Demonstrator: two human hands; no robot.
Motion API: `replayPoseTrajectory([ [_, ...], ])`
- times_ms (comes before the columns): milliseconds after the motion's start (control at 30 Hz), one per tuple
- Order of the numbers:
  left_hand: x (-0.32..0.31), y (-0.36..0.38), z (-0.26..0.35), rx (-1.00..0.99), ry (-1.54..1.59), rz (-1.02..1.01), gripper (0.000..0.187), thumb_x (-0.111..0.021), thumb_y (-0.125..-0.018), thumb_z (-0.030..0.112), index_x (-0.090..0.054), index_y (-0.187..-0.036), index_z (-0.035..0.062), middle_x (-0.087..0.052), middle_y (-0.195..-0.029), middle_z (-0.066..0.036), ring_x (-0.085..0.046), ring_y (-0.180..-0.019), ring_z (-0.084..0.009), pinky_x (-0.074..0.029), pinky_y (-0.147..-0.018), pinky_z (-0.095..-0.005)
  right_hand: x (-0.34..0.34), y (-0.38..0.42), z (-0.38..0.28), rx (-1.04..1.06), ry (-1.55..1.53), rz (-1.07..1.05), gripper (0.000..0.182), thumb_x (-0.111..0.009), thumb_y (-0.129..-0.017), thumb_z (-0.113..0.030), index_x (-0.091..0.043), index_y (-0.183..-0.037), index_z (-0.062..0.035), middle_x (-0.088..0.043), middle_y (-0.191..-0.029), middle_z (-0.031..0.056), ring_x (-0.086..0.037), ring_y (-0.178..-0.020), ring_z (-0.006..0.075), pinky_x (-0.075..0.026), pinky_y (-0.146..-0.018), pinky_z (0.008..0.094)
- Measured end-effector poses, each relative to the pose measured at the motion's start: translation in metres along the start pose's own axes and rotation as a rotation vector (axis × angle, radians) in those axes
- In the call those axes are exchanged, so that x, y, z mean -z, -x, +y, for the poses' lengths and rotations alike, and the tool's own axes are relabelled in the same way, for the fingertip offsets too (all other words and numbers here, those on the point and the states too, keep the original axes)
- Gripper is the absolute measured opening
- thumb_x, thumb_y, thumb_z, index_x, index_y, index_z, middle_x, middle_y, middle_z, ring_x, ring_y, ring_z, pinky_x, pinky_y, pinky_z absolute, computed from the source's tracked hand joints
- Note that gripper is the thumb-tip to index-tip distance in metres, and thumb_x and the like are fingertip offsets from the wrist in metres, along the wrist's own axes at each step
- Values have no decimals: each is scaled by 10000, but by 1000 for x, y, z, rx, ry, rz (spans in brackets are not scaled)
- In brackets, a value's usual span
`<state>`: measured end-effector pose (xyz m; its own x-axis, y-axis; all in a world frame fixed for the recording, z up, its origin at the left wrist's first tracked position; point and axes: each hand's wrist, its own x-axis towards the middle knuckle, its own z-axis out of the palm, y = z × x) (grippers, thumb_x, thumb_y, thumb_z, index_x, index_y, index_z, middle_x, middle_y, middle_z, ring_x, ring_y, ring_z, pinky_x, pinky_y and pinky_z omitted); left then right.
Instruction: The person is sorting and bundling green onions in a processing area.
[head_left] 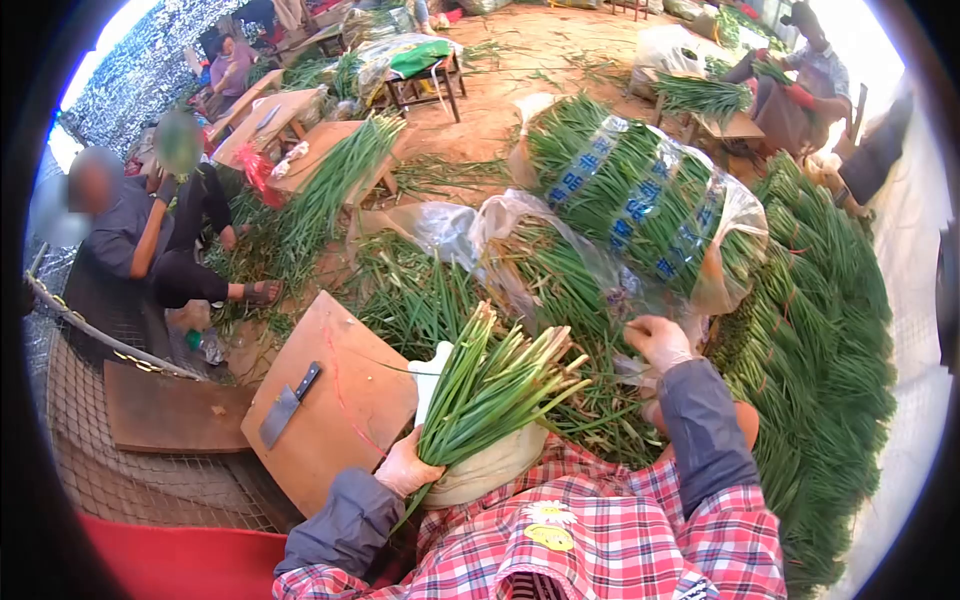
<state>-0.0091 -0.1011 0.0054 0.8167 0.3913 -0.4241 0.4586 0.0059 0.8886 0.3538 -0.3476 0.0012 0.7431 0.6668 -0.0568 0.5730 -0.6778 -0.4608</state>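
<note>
My left hand (405, 468), in a pale glove, grips a bunch of green stalks (490, 385) near its base, cut ends pointing up and right. My right hand (658, 342), also gloved, reaches into the loose green stalks (590, 410) lying in front of me, fingers pinched on a few of them beside an open plastic bag (540, 255). A wooden board (345, 395) lies to the left of the bunch with a cleaver (287, 405) resting on it and a red string across it.
A large printed plastic bag of stalks (640, 195) lies ahead, and a tall heap of stalks (830, 350) fills the right. People sit at the left (140, 240) and far right (810, 75) beside low wooden tables (330, 150). Wire mesh (150, 470) lies at lower left.
</note>
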Motion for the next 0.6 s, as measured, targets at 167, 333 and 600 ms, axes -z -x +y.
replayPoseTrajectory([
  [167,-16,7,35,18,-577,138,589,-641,-670,231,-447,-1199,59,-608,-860,-241,-593,-834,-387,-477,-712,-418,41,-13,-96,570,-73,102,355,-689,-669,-418,-704,-821,-97,-655,-823,103,-592,-922,264,-419,-812,405],
  [333,-20,12,26,20,-724,181,631,-634,-635,216,-440,-1213,56,-608,-813,-241,-600,-792,-387,-475,-690,-438,-6,-30,-104,414,116,-495,451,-673,-665,-459,-661,-1015,-174,-651,-905,108,-576,-967,282,-366,-887,432],
  [600,-16,4,39,20,-767,107,652,-622,-622,202,-432,-1226,48,-604,-783,-245,-600,-768,-393,-472,-671,-448,-28,-10,-104,594,35,-458,423,-606,-739,-481,-663,-964,-127,-636,-810,157,-603,-849,310,-373,-861,454],
])
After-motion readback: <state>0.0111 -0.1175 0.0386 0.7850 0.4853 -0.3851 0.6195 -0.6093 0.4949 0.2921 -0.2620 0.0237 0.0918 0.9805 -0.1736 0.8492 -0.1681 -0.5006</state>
